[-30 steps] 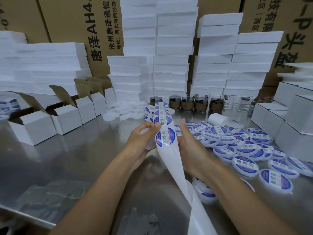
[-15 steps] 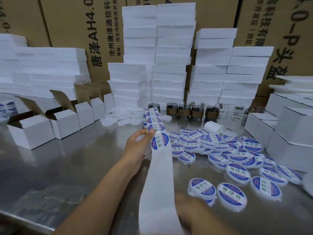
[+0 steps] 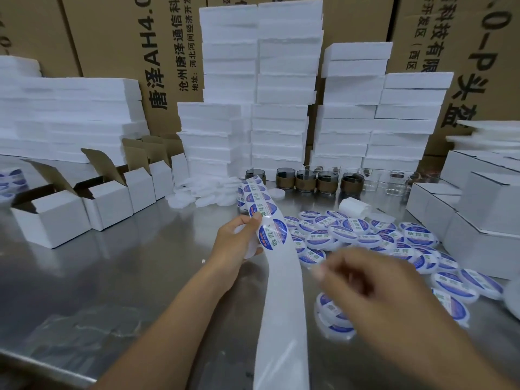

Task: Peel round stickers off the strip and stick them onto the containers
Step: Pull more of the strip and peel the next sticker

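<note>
My left hand (image 3: 236,240) pinches the white sticker strip (image 3: 284,291) just beside its lowest round blue sticker (image 3: 273,235), with a plain white round container (image 3: 251,246) held behind the strip. Above my hand the strip carries more blue stickers; below it hangs bare down to the bottom edge. My right hand (image 3: 365,282) is blurred, just right of the strip, fingers loosely apart with nothing in them. Several stickered containers (image 3: 349,235) lie on the steel table (image 3: 126,277) to the right, and two more (image 3: 332,313) lie under my right wrist.
Open white cartons (image 3: 50,218) line the left. Plain white containers (image 3: 202,192) are heaped behind the strip. Dark glass jars (image 3: 304,181) stand at the back before tall foam stacks (image 3: 281,108). Closed white boxes (image 3: 478,215) crowd the right; a white roll (image 3: 351,206) lies near them.
My right hand left the strip, dropped low to the near containers, and has now risen back toward the strip. My left hand kept hold of the strip.
</note>
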`<state>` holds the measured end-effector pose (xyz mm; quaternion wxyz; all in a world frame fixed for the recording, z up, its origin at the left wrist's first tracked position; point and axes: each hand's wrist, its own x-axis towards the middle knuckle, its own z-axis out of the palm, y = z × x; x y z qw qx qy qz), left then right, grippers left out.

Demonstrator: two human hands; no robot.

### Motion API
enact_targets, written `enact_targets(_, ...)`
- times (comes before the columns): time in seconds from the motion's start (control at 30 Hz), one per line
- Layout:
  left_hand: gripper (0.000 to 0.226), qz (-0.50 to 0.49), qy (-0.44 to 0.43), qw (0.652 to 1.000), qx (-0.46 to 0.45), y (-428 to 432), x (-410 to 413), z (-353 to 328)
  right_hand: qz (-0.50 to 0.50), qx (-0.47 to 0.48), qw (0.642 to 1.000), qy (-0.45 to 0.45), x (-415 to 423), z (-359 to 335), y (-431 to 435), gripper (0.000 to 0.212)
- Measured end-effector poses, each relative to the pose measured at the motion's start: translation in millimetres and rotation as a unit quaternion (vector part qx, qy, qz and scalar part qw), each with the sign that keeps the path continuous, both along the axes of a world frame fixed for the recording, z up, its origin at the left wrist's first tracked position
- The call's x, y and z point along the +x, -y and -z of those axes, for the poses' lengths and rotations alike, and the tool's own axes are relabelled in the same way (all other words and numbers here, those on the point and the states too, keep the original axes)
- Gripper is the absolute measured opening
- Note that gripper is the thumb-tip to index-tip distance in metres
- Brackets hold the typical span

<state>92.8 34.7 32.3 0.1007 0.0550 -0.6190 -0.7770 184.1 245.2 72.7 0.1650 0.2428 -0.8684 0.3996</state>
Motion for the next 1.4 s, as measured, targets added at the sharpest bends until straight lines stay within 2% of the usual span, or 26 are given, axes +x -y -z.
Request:
enact_targets(0.1, 0.023, 0.021, -0.001, 1.000, -0.020, -3.3, 2.6, 2.9, 0.060, -0.060, 0.996, -0.021, -37.4, -2.3, 41.1, 0.003)
enact_targets(0.2, 0.023, 0.031, -0.003, 0.999, -0.030, -3.2, 2.6, 3.4, 0.072, -0.018, 0.996, -0.058, -68.4, 18.8, 61.8, 0.022)
enact_targets(0.33, 0.026, 0.065, -0.004, 0.998, -0.009, -3.0, 1.5, 3.3, 0.078, 0.042, 0.990, -0.113, -83.0, 41.6, 66.0, 0.037)
enact_targets(0.57, 0.026, 0.090, -0.008, 0.996, -0.018, -3.4, 1.1, 5.3, 0.133, 0.084, 0.963, -0.218, -86.2, 40.9, 60.2, 0.033)
enact_targets(0.73, 0.034, 0.097, -0.007, 0.993, -0.063, -3.7, 0.2, 6.4, 0.114, 0.059, 0.971, -0.202, -86.2, 39.3, 57.3, 0.027)
enact_targets(0.87, 0.029, 0.107, -0.009, 0.991, -0.079, -4.1, 2.5, 6.6, 0.110, 0.054, 0.978, -0.166, -86.8, 37.0, 53.8, 0.020)
enact_targets(1.23, 0.032, 0.155, -0.001, 0.986, -0.068, -0.9, 0.6, 8.2, 0.079, 0.054, 0.971, -0.220, -85.9, 38.5, 53.9, 0.013)
enact_targets(1.4, 0.032, 0.162, -0.012, 0.984, -0.070, 0.2, 1.5, 7.4, 0.065, 0.060, 0.974, -0.208, -87.0, 40.0, 53.3, 0.016)
